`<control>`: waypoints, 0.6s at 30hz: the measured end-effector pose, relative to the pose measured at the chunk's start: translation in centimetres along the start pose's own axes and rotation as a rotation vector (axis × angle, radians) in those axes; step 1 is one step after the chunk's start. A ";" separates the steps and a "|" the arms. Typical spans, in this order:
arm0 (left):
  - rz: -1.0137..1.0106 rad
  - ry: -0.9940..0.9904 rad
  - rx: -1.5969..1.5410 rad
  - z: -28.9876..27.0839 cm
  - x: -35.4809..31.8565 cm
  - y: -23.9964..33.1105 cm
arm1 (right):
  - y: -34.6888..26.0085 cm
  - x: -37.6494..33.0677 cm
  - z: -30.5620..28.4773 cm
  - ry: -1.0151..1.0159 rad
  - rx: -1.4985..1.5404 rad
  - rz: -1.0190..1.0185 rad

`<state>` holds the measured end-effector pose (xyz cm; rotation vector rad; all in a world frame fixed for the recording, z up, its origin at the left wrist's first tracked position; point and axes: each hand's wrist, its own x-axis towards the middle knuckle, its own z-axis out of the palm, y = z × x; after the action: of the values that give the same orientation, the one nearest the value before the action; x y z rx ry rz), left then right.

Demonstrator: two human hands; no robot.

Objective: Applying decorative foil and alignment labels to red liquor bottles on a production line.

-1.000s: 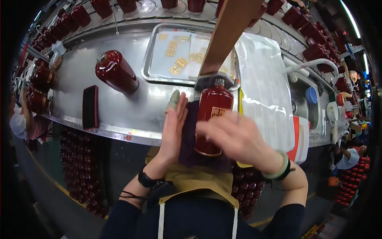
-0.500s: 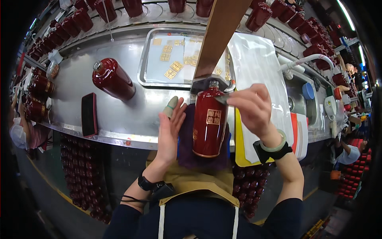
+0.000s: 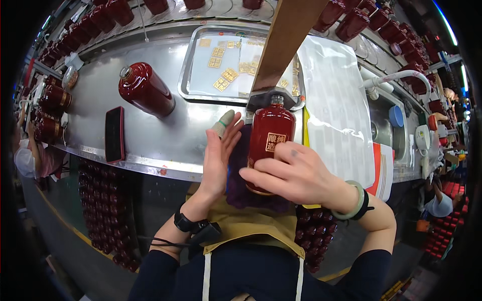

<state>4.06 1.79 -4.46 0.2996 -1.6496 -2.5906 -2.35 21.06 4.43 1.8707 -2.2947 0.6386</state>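
A glossy dark red bottle point(image 3: 266, 120) with a gold square label point(image 3: 275, 142) leans on a purple cloth point(image 3: 240, 168) at the counter's front edge, its neck by the foot of a wooden post point(image 3: 273, 55). My right hand point(image 3: 296, 173) lies over its lower front below the label, fingers curled; what they may hold is hidden. Just left of the bottle, my left hand point(image 3: 220, 148) is open, fingers stretched and palm toward the bottle, apart from it. A pale green finger cot covers one of its fingertips.
A second red bottle point(image 3: 148, 90) stands on the metal counter near a phone point(image 3: 115, 134). Behind lies a metal tray point(image 3: 188, 90) of gold labels. White sheeting point(image 3: 334, 95) and a sink point(image 3: 384, 128) are at right. Red bottles line the conveyor point(image 3: 216, 14) beyond.
My right hand has moved down from the bottle's shoulder to its lower front, its fingers curling. My left hand stays open beside the bottle. The view has shifted slightly.
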 end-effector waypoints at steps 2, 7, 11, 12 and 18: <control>-0.018 0.020 -0.012 0.1 -0.1 0.2 | 1.9 1.5 1.0 0.063 -0.129 0.078; 0.038 0.026 0.068 0.0 -0.9 1.1 | 5.5 4.1 -2.0 0.205 -0.573 0.109; 0.048 0.065 0.102 -1.3 -1.6 1.2 | 2.7 1.1 0.9 0.206 -0.468 -0.081; 0.056 0.066 0.103 -1.6 -1.8 1.1 | 1.4 0.2 1.3 0.194 -0.375 -0.090; 0.120 -0.019 0.235 -3.7 -4.6 -1.2 | -1.9 -3.0 -1.4 0.494 0.169 0.656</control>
<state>9.37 -0.27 -6.44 0.1800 -1.9185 -2.3241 -0.05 24.02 5.16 0.8103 -2.5092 1.2312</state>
